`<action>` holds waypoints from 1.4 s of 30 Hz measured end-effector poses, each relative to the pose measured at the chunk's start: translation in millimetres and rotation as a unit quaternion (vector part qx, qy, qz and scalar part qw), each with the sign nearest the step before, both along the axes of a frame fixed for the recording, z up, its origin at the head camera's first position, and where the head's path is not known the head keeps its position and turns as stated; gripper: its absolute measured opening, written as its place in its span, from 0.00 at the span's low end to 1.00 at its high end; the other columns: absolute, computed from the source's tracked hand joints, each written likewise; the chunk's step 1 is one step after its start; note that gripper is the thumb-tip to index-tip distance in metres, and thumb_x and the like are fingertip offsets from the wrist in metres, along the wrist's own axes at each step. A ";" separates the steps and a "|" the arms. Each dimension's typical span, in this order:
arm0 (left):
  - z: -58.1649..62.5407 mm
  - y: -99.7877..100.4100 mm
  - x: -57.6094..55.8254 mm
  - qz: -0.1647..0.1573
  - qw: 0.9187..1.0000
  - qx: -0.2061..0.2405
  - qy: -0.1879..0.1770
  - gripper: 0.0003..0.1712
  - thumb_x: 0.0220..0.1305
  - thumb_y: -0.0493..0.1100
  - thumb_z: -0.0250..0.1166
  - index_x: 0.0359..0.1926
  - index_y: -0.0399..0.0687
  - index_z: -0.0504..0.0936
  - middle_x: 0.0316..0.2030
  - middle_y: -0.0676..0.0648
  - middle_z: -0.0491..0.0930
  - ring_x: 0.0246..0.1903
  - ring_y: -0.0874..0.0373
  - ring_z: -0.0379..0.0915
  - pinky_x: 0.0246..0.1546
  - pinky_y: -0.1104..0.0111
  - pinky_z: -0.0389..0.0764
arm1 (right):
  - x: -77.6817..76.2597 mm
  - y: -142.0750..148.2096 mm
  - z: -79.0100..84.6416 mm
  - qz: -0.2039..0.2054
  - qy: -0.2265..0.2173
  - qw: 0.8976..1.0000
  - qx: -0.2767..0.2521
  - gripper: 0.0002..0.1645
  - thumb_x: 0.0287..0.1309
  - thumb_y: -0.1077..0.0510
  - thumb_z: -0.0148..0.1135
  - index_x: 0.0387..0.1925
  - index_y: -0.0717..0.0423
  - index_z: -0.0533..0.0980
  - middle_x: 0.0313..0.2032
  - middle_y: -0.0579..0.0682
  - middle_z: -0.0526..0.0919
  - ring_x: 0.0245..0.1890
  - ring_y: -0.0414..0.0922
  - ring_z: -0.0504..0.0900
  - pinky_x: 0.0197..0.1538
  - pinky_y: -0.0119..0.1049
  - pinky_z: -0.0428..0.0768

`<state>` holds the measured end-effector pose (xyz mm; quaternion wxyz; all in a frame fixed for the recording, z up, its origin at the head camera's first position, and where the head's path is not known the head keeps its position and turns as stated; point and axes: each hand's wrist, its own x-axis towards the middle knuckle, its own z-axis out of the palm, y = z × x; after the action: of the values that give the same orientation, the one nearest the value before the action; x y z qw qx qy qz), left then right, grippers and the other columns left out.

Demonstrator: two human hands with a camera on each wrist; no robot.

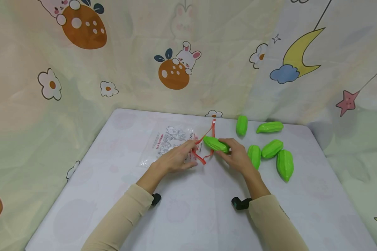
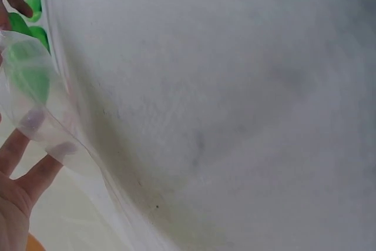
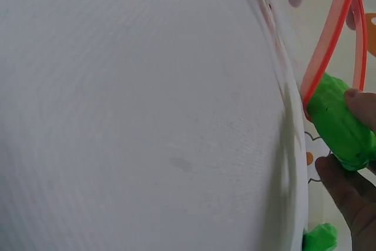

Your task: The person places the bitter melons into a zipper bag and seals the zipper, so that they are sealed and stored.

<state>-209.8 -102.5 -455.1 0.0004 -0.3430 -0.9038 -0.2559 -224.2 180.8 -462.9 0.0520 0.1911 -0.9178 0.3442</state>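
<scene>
A clear printed zip bag (image 1: 152, 150) lies on the table, its mouth spread apart at the right end with a red zip strip (image 1: 213, 129) on each side. My left hand (image 1: 174, 158) holds the bag at its mouth, and two of its fingertips (image 2: 60, 150) show through the clear plastic. My right hand (image 1: 237, 157) grips a bright green, ridged star fruit (image 1: 214, 143) between thumb and fingers. In the right wrist view, the far end of this star fruit (image 3: 338, 121) lies between the red strips.
Several more green star fruits (image 1: 285, 165) lie on the right side of the white table (image 1: 188, 216), some close beside my right hand. A patterned cloth (image 1: 138, 62) hangs right behind the table's back edge. A small black camera (image 1: 241, 203) sits at my right wrist.
</scene>
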 end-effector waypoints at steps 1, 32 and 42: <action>-0.2 -0.2 -0.1 -0.002 1.000 0.003 0.003 0.30 0.66 0.52 0.72 0.62 0.44 0.71 0.67 0.46 0.69 0.59 0.55 0.72 0.62 0.58 0.78 | 0.0 -0.5 -0.7 0.000 0.003 1.000 -0.002 0.32 0.63 0.54 0.72 0.67 0.55 0.74 0.61 0.58 0.78 0.58 0.55 0.78 0.54 0.51 0.84; -2.6 11.5 -3.8 -0.023 1.000 0.012 0.009 0.33 0.67 0.53 0.70 0.66 0.47 0.68 0.54 0.53 0.73 0.48 0.57 0.75 0.51 0.63 0.81 | -15.3 -12.9 -9.9 0.013 0.005 1.000 -0.024 0.31 0.62 0.61 0.71 0.65 0.60 0.73 0.58 0.60 0.74 0.52 0.54 0.77 0.50 0.48 0.86; -2.9 8.2 -4.5 -0.016 1.000 0.013 -0.001 0.32 0.67 0.54 0.70 0.64 0.48 0.68 0.55 0.52 0.73 0.49 0.54 0.76 0.51 0.62 0.81 | -19.2 -11.3 -13.2 0.038 0.005 0.997 -0.070 0.32 0.63 0.73 0.63 0.68 0.64 0.70 0.57 0.63 0.72 0.60 0.61 0.78 0.57 0.49 0.83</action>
<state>-214.3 -94.4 -458.0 -0.0004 -0.3569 -0.8949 -0.2678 -243.4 169.5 -476.2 0.0562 0.2233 -0.8834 0.4082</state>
